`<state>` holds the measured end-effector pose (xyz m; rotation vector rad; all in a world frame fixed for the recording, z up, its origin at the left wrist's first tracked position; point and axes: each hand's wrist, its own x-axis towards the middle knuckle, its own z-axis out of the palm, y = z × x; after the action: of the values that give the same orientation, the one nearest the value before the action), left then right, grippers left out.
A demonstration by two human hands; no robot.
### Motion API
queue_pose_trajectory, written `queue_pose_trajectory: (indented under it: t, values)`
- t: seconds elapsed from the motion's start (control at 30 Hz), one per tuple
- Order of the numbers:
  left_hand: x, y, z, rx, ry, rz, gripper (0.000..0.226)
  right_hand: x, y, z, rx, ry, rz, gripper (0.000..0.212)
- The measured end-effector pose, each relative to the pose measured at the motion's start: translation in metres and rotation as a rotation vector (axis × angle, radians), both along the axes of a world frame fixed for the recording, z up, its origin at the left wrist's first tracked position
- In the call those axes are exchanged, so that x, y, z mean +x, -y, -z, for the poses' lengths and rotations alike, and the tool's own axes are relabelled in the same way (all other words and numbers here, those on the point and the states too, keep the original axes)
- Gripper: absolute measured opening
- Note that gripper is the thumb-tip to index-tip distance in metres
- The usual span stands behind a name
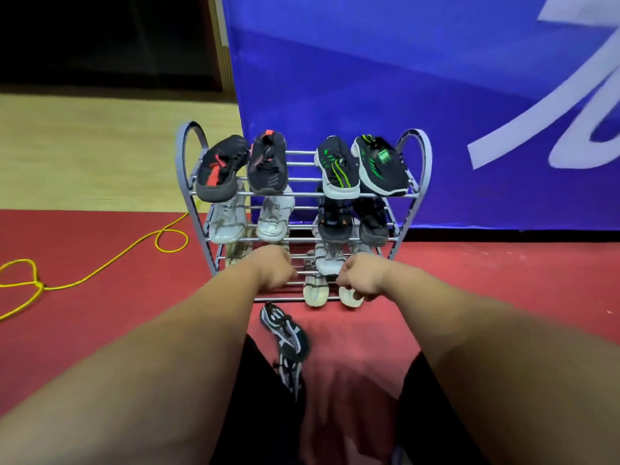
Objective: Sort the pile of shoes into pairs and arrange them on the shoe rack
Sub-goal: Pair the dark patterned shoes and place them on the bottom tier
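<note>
Yellow cord (39,285): lies looped on the red floor at far left, well apart from the rack.
Shoe rack (303,194): metal, four tiers, stands centre frame against a blue banner (369,78).
Black-and-red pair (266,166): top tier, left half, side by side.
White pair (226,218): second tier, left half, side by side.
Beige shoe (236,251): third tier, left; mostly hidden, so its mate cannot be confirmed.
Left hand (273,266): clenched, knuckles up, at the left half of the lower tiers. Whether it grasps a rail or a shoe cannot be told.
Black-and-white mesh shoes (285,333): on the floor just in front of the rack, lower centre. One is clear; a second, blurred, lies nearer the person.
Cream pair (313,292): bottom tier, right of centre, toes over the front rail.
Pale sneakers (327,260): third tier, right half, directly above the cream pair.
Dark grey pair (335,219): second tier, right half.
Black-and-green pair (337,169): top tier, right half.
Right hand (360,280): fingers curled, at the right-hand cream shoe. Whether it pinches the shoe cannot be told.
Done, by judgement: the top two tiers and the right halves of the lower two are filled with matched pairs.
Outstanding, by judgement: the mesh shoes remain to be racked, and the bottom tier's left half looks like the free space.
</note>
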<state>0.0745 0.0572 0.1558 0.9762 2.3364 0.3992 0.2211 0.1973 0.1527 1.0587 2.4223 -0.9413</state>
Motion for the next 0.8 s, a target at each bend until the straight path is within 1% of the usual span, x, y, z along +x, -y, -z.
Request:
queue_pose_trajectory:
  t: [0.03,0.07,0.17,0.23,0.3,0.37,0.43,0.5,0.57,0.67,0.8]
  values:
    - [-0.001,0.003,-0.005,0.026,0.009,-0.006,0.028,0.003,0.004,-0.010,0.023,0.001,-0.014,0.022]
    - [-0.001,0.005,-0.010,0.045,0.013,-0.010,0.027,0.006,0.007,-0.020,0.034,-0.003,-0.009,0.019]
    - [0.005,0.013,-0.029,0.095,0.015,0.003,0.017,0.012,0.012,-0.049,0.024,-0.044,0.034,0.003]
    - [0.011,0.015,-0.040,0.115,-0.011,0.008,0.010,0.016,0.013,-0.059,0.046,-0.067,0.017,0.010]
    - [0.017,0.016,-0.048,0.111,-0.001,0.005,0.006,0.022,0.016,-0.066,0.054,-0.074,0.000,0.011]
    - [0.023,0.016,-0.052,0.113,0.027,-0.004,0.010,0.027,0.016,-0.070,0.064,-0.074,-0.023,0.012]
    - [0.028,0.013,-0.055,0.100,0.028,-0.013,0.008,0.033,0.016,-0.073,0.066,-0.072,-0.042,0.014]
    - [0.033,0.007,-0.058,0.099,0.020,-0.024,0.002,0.040,0.011,-0.074,0.068,-0.089,-0.045,0.012]
    - [0.040,-0.002,-0.060,0.096,-0.010,-0.020,0.004,0.047,0.007,-0.074,0.062,-0.105,-0.027,0.012]
    - [0.049,-0.013,-0.060,0.086,-0.022,-0.009,0.006,0.057,0.001,-0.073,0.047,-0.113,-0.011,0.021]
    - [0.049,-0.018,-0.056,0.072,-0.043,0.004,0.005,0.060,-0.004,-0.069,0.022,-0.116,0.003,0.019]
